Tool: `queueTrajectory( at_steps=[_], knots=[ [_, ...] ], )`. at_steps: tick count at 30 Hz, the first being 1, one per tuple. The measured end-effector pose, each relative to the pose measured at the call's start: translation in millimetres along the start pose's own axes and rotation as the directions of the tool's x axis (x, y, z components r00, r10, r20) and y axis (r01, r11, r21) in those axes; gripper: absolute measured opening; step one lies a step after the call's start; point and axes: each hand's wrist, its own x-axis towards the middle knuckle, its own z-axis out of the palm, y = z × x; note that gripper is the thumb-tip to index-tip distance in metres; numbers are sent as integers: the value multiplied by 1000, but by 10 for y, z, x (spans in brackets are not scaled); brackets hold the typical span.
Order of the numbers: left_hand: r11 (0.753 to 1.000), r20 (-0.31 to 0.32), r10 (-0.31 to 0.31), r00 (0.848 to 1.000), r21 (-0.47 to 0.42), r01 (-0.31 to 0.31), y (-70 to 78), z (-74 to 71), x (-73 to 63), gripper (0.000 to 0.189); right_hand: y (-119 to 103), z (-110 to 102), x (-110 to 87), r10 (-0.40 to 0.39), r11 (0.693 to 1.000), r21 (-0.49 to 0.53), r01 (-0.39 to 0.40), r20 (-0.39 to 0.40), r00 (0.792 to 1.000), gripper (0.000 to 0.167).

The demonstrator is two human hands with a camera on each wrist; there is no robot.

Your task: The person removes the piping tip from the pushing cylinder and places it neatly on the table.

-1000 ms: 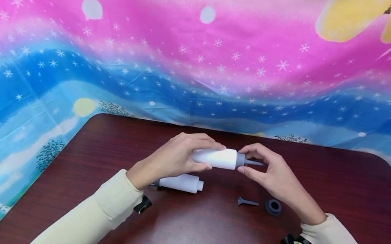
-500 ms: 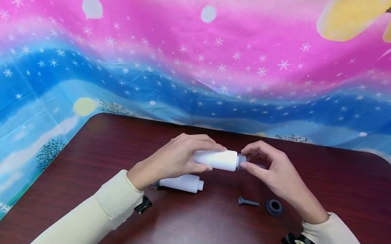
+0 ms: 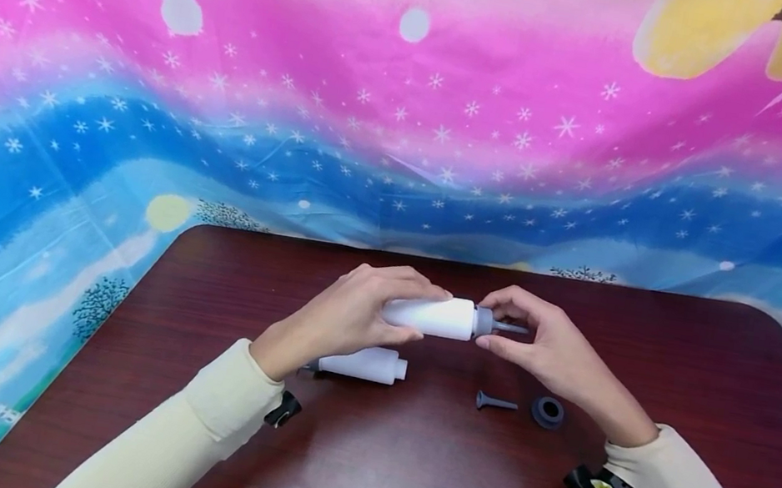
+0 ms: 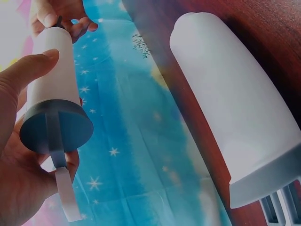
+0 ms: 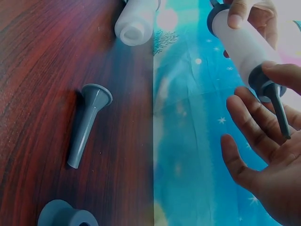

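Above the table, my left hand (image 3: 360,298) grips a white plastic tube (image 3: 437,316) held level. In the left wrist view, the tube's near end has a grey cap (image 4: 56,125) with a bar and a pale strip sticking out. My right hand (image 3: 550,344) pinches a grey nozzle cap (image 3: 482,323) at the tube's other end between thumb and fingers. Its thin spout (image 5: 277,110) points towards the right palm. A second white tube (image 3: 361,364) lies on the table below the left hand, its bare neck facing right and its grey end partly hidden by the wrist.
On the dark wooden table (image 3: 386,479), a grey funnel-shaped nozzle (image 3: 496,402) lies below the held tube. Just right of it is a grey ring-shaped piece (image 3: 548,413) with a dark hole. A patterned cloth (image 3: 408,128) hangs behind the table.
The right fingers have shifted around the nozzle cap, closing over it half a second ago and now drawn back, with the spout showing again. The left hand and its tube stay nearly still.
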Motion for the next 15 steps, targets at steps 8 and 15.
queueTrajectory(
  at_steps=[8,15],
  knots=[
    [1000,3,2,1000,3,-2,-10,25,2,50,26,10,-7,-17,999,38,17,-6,1000,27],
    [1000,6,-10,1000,8,9,-28,35,5,51,36,7,-12,-27,999,32,28,-18,999,26]
  ],
)
